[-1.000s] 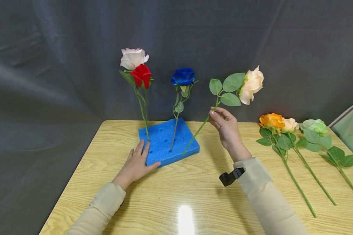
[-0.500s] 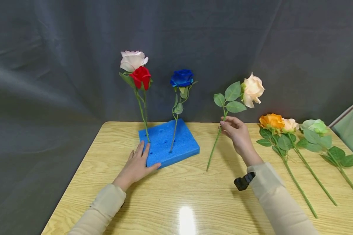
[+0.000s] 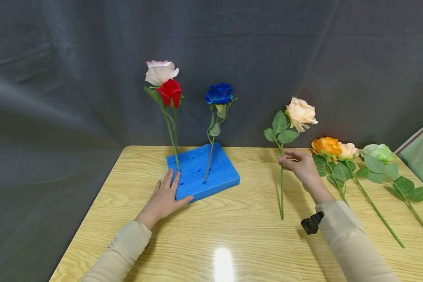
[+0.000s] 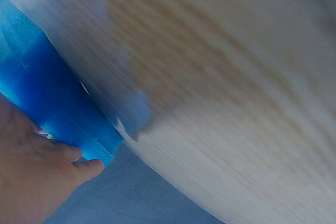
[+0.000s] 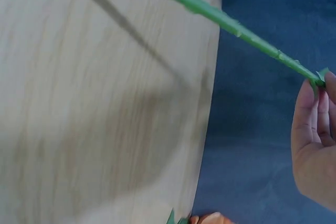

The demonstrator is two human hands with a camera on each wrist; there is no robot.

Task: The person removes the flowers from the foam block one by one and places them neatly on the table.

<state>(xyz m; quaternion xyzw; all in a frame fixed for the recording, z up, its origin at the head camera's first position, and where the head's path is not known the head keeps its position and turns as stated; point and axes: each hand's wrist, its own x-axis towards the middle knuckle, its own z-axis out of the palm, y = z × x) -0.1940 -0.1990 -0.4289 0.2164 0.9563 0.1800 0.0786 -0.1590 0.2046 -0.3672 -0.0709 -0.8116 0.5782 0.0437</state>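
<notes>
A peach rose (image 3: 301,114) is held upright in the right hand's (image 3: 302,167) narrow pinch. At its nine o'clock, the left hand (image 3: 163,201) rests, fingers extended, on a blue foam block (image 3: 216,166). White (image 3: 161,73), red (image 3: 170,93) and blue roses (image 3: 220,94) already stand there; three more (image 3: 326,146), lying towards four o'clock, remain out.

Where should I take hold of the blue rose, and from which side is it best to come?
Probably best on its bare lower stem, below the leaves and above the foam, coming from the right. The blue rose stands nearly upright there, its thin stem exposed, while the red rose and white rose stand to its left.
</notes>
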